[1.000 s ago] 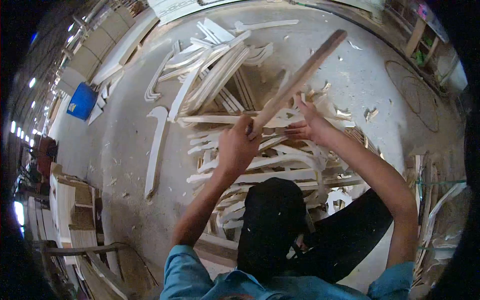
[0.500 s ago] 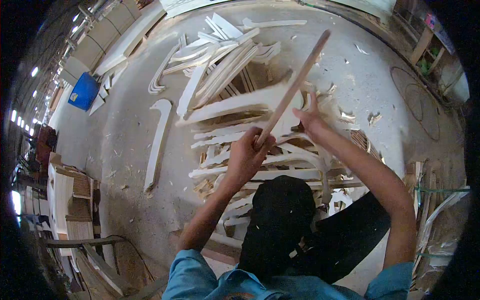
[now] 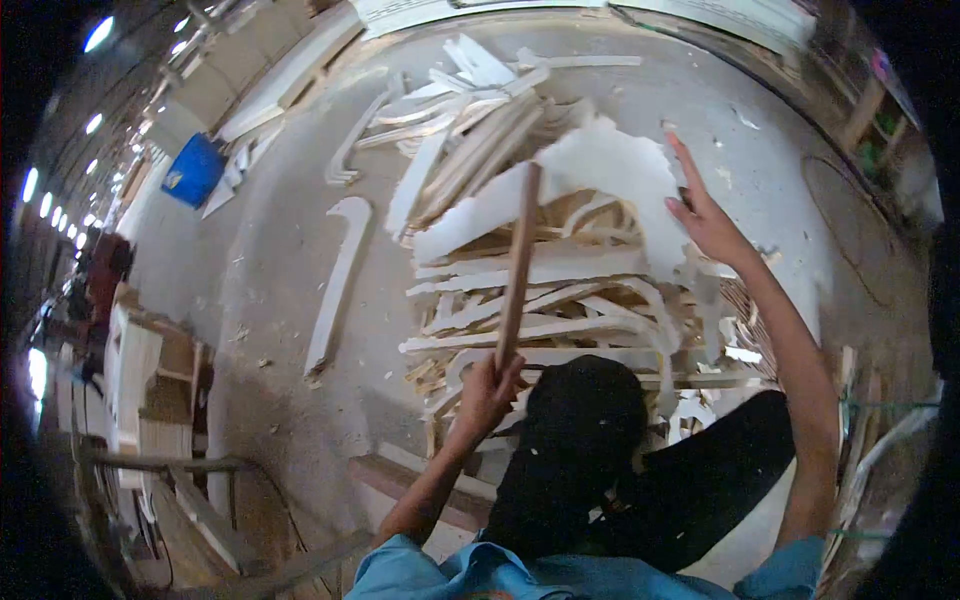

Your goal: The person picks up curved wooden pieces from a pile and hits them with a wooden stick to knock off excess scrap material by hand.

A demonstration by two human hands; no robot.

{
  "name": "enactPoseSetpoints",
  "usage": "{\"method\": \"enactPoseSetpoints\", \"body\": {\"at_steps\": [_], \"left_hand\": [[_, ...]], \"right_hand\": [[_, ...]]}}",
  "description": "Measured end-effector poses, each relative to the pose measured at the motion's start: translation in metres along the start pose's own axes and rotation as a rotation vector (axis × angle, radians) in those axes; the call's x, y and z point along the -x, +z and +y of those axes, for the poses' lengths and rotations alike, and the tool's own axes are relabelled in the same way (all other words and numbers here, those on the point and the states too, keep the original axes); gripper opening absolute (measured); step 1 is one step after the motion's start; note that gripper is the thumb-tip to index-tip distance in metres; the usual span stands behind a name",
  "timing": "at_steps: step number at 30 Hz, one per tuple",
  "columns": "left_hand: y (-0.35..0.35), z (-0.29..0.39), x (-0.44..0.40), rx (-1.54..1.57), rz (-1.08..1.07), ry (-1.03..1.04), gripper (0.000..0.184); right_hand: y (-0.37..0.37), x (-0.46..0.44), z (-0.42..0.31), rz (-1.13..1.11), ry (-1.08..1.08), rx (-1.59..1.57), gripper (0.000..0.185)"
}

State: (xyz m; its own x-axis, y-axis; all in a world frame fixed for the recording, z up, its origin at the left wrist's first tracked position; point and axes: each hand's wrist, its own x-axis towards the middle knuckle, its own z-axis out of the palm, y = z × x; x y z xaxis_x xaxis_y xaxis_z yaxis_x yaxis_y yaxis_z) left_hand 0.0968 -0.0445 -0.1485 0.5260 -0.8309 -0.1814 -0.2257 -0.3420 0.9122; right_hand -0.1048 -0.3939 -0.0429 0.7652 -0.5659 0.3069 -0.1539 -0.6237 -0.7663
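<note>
Gripping a stick (image 3: 519, 270) over the pile (image 3: 560, 327)
Left hand (image 3: 486, 398) clasps its near end; right hand (image 3: 712, 222), fingers spread, is just right of the board (image 3: 605, 157).

A wooden piece (image 3: 341, 280) lies left of the wood pile (image 3: 595, 265).

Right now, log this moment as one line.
left hand: grips wooden stick | right hand: open beside pale board, contact unclear | cut wood: piled on floor
</note>
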Motion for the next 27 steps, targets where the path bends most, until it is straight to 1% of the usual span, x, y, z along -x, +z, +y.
{"method": "enactPoseSetpoints", "body": {"at_steps": [1,2,3,4,5,7,8,10,11,13,14,16,17,19,22,23,24,26,27], "left_hand": [[0.004,-0.017,0.002,0.093,-0.008,-0.068,0.035],[-0.002,-0.007,0.002,-0.087,-0.078,-0.141,0.035],[0.001,-0.025,-0.002,-0.100,-0.076,-0.059,0.037],[0.006,-0.031,0.001,0.035,-0.064,0.027,0.041],[0.000,-0.010,-0.002,-0.206,-0.161,-0.177,0.043],[0.022,-0.038,-0.002,0.065,-0.162,-0.224,0.045],[0.017,-0.017,0.004,-0.032,-0.172,-0.204,0.045],[0.032,-0.040,-0.002,-0.130,-0.133,-0.044,0.046],[0.034,-0.038,-0.001,-0.126,-0.105,-0.055,0.046],[0.030,-0.035,0.006,-0.113,-0.136,-0.005,0.047],[0.032,-0.048,0.005,-0.064,-0.122,0.083,0.047],[0.034,-0.062,0.003,-0.066,-0.134,0.109,0.047],[0.032,-0.063,0.007,-0.070,-0.125,0.108,0.047],[0.031,-0.063,0.013,0.043,-0.155,0.062,0.048],[0.031,-0.069,0.012,0.008,-0.191,0.037,0.049],[0.031,-0.070,0.005,-0.157,-0.227,0.040,0.051],[0.027,-0.059,-0.002,-0.152,-0.247,0.046,0.051],[0.030,-0.035,-0.010,0.006,-0.278,-0.243,0.051],[0.034,-0.032,-0.014,0.191,-0.257,-0.309,0.048]], "right_hand": [[0.002,0.003,0.006,0.014,0.011,0.057,0.083],[0.005,0.004,0.023,0.034,0.017,0.109,0.084],[0.007,0.006,0.040,0.054,0.024,0.162,0.085],[0.018,0.006,0.054,0.089,0.037,0.220,0.085],[0.019,0.007,0.048,0.068,0.244,0.124,0.079],[0.022,0.007,0.037,0.075,0.670,-0.054,0.069],[0.017,0.012,0.039,0.058,0.843,-0.205,0.065],[0.008,0.025,0.101,0.056,0.862,-0.207,0.060],[-0.005,0.033,0.129,0.041,0.809,-0.282,0.059],[-0.014,0.036,0.146,0.038,0.773,-0.238,0.061],[-0.022,0.033,0.139,0.060,0.788,-0.113,0.062],[-0.021,0.040,0.094,0.222,0.556,0.064,0.064],[-0.025,0.038,0.090,0.218,0.548,0.058,0.064],[-0.038,0.037,0.084,0.236,0.298,0.196,0.064],[-0.046,0.035,0.075,0.270,-0.071,0.403,0.066],[-0.047,0.036,0.073,0.275,-0.062,0.412,0.066],[-0.043,0.031,0.055,0.244,-0.094,0.369,0.067],[-0.035,0.030,0.009,0.191,-0.109,0.305,0.070],[-0.036,0.036,-0.009,0.176,-0.101,0.281,0.072]]}}
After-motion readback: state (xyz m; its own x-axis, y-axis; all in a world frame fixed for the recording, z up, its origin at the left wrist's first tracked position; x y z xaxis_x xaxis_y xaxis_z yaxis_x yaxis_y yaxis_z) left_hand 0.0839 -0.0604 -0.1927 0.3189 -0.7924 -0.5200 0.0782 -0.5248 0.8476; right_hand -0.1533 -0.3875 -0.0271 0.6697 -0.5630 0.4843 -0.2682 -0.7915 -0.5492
